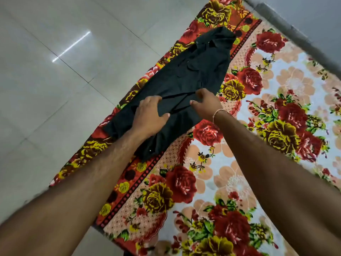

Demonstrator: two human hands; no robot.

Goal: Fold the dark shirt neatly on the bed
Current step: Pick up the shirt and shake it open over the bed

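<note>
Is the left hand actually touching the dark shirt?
Touching. The head view shows the left hand lying on the dark shirt, fingers curled into a fold of it.

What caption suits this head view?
Both hands, left and right, grip a dark shirt on a floral bed.

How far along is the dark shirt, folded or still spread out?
Partly folded: the dark shirt lies as a long narrow strip, both hands gripping its middle, not yet a compact stack.

shirt [199, 71]: black | bedsheet [230, 182]: red, yellow, peach floral | floor [55, 80]: pale grey tile
</note>
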